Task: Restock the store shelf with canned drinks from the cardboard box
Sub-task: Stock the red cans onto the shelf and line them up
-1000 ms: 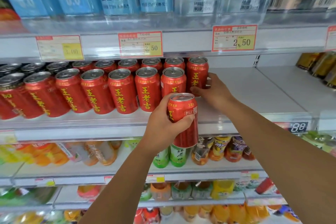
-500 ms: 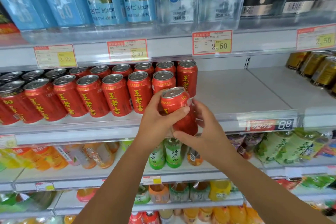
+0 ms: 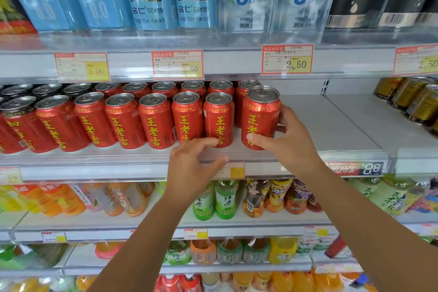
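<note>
Right hand [image 3: 292,147] grasps the red can [image 3: 259,114], which is upright at the right end of the front row on the shelf [image 3: 336,133]. Left hand [image 3: 189,168] is empty, fingers loosely curled, before the shelf edge.

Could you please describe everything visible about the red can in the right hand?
The red metal drink can has yellow Chinese characters down its side and a silver pull-tab lid, unopened. It stands upright at the right end of the front row of the white shelf, apart from the neighbouring can. The right hand grips it, thumb in front.
</note>
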A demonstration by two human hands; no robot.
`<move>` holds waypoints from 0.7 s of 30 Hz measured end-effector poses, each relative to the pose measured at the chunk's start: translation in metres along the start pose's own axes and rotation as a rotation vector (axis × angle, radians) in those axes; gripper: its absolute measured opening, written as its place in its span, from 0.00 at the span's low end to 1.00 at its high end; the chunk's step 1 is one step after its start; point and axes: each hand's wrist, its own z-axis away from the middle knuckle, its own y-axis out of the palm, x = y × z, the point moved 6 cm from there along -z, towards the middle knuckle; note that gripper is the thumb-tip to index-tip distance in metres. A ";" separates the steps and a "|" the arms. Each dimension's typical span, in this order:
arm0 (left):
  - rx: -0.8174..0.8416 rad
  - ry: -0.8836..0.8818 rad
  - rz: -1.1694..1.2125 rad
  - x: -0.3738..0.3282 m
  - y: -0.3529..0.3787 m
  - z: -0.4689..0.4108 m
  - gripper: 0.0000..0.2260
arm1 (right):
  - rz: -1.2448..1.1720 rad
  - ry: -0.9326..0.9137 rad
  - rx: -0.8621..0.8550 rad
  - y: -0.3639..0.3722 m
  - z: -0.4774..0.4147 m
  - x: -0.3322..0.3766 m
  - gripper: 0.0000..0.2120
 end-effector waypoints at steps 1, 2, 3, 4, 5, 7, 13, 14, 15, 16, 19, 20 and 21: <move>-0.013 0.049 -0.043 0.002 0.003 0.001 0.18 | 0.028 0.008 0.026 0.003 -0.005 -0.002 0.35; -0.026 0.094 -0.079 0.003 0.006 0.002 0.18 | 0.042 0.020 0.058 0.005 -0.010 -0.005 0.35; -0.037 0.125 -0.107 0.005 0.009 0.003 0.17 | 0.048 0.036 0.086 0.008 -0.013 -0.010 0.34; -0.045 0.143 -0.124 0.006 0.011 0.003 0.16 | 0.056 0.053 0.103 0.010 -0.017 -0.015 0.34; -0.049 0.154 -0.132 0.008 0.013 0.003 0.14 | 0.072 0.069 0.108 0.010 -0.019 -0.019 0.34; -0.054 0.165 -0.147 0.011 0.016 0.004 0.12 | 0.125 0.091 0.102 0.009 -0.023 -0.025 0.34; -0.096 0.211 -0.192 0.013 0.019 0.005 0.11 | 0.072 0.107 0.124 0.008 -0.027 -0.027 0.36; -0.099 0.215 -0.194 0.013 0.020 0.005 0.11 | 0.081 0.101 0.117 0.009 -0.027 -0.028 0.35; -0.099 0.215 -0.196 0.014 0.020 0.006 0.11 | 0.095 0.091 0.109 0.010 -0.026 -0.028 0.34; -0.097 0.216 -0.197 0.014 0.020 0.006 0.11 | 0.112 0.082 0.102 0.012 -0.026 -0.028 0.34; -0.086 0.219 -0.196 0.013 0.020 0.005 0.11 | 0.151 0.068 0.091 0.016 -0.024 -0.029 0.34; -0.083 0.219 -0.196 0.012 0.019 0.005 0.11 | 0.156 0.065 0.094 0.017 -0.025 -0.028 0.35; -0.080 0.222 -0.198 0.012 0.019 0.005 0.11 | 0.156 0.066 0.103 0.018 -0.026 -0.029 0.37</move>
